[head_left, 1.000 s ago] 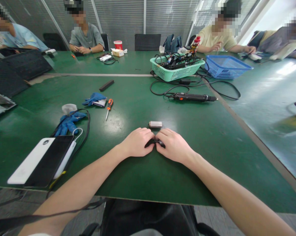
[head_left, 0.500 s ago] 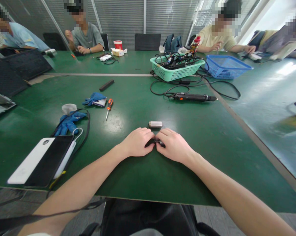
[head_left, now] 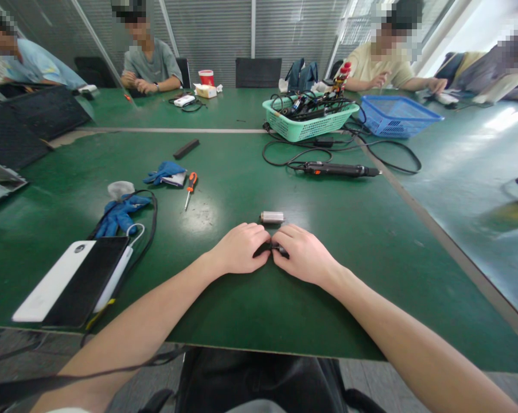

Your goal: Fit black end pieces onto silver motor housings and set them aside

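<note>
Close together on the green table (head_left: 259,310), my left hand (head_left: 242,248) and my right hand (head_left: 304,252) are both closed around a small black part (head_left: 263,249). Most of that part is hidden by my fingers, so its kind is unclear; its dark ends show between thumbs and palms. Just beyond my fingertips lies a short silvery metal cylinder (head_left: 272,217), on its side and apart from both hands. Farther off to the left is a screwdriver (head_left: 190,190) with an orange and black handle.
Left of my arm lie a white-and-black tablet-like device (head_left: 71,281), a cable and blue gloves (head_left: 120,217). Ahead are a dark bar (head_left: 186,149), a black electric screwdriver (head_left: 340,170), a green basket (head_left: 306,129) of tools and a blue basket (head_left: 396,117). Several people sit around the table.
My hands and the black part stay in the same place. Across the table, a person in grey raised a hand half a second ago and has lowered it again.
</note>
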The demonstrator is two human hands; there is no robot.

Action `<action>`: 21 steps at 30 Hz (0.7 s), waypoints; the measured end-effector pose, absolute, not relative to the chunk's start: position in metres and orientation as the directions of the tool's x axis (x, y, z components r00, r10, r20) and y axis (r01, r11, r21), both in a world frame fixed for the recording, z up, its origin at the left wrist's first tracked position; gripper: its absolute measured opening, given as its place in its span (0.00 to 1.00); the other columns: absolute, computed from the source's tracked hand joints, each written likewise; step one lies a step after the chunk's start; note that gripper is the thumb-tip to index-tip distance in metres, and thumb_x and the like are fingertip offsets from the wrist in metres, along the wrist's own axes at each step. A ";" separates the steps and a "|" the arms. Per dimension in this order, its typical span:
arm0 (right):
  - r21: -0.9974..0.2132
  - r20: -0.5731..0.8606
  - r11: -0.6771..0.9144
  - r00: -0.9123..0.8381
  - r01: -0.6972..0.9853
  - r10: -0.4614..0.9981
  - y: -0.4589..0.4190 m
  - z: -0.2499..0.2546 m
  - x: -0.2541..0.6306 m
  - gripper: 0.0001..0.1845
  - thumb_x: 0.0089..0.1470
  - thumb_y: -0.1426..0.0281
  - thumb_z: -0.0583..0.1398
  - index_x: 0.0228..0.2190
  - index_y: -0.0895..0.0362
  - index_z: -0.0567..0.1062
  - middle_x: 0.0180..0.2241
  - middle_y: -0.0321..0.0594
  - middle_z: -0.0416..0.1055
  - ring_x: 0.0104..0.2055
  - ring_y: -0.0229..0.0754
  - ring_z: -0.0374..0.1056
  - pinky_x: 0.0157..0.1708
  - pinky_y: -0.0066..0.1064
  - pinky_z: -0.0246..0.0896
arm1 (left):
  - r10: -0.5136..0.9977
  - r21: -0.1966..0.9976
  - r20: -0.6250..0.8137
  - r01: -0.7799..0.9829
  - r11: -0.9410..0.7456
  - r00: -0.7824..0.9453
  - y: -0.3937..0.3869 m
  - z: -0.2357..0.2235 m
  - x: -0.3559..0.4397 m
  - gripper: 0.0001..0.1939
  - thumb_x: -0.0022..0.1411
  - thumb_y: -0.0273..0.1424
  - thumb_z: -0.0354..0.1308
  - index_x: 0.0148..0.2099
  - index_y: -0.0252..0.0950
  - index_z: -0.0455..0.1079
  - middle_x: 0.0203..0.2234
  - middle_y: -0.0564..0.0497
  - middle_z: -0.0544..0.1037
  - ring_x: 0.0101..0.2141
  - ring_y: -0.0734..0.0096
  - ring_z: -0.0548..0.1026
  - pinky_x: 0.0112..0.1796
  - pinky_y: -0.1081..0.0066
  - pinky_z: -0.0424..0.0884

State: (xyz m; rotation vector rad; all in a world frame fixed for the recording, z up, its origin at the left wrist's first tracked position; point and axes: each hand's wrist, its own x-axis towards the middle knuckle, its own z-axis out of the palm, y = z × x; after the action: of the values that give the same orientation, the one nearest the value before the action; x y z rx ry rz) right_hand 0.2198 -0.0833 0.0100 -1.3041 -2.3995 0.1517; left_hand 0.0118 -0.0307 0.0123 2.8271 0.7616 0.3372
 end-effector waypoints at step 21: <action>-0.277 0.308 0.571 -0.491 0.773 0.815 -0.084 0.012 0.219 0.04 0.60 0.73 0.58 0.33 0.55 0.72 0.34 0.43 0.72 0.39 0.46 0.66 0.43 0.38 0.64 | 0.512 0.234 0.171 0.470 -0.851 0.842 -0.030 0.013 0.012 0.07 0.66 0.34 0.55 0.41 0.36 0.69 0.36 0.47 0.75 0.39 0.61 0.73 0.40 0.62 0.68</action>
State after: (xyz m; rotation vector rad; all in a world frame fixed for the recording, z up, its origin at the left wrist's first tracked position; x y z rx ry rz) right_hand 0.2192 -0.0840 0.0117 -1.2834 -2.4018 0.1420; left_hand 0.0124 -0.0301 0.0134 2.8379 0.7632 0.3389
